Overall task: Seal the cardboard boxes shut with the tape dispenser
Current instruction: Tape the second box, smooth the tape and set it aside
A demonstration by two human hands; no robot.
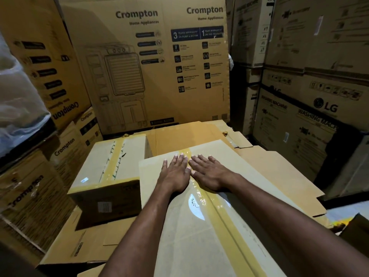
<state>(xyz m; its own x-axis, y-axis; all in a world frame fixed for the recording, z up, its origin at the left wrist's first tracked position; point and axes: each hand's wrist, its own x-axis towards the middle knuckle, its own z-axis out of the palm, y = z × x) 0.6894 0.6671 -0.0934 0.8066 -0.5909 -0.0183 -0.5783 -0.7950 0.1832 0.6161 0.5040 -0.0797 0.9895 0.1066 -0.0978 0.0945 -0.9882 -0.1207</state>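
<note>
Cardboard box (179, 246), nearest, centre seam under yellowish tape (219, 214); left hand (175, 174) and right hand (209, 173) flat, fingers straight, pressing its far end, holding nothing; dispenser unseen; risk: uneven pressure may leave wrinkles or lifted edges.
</note>
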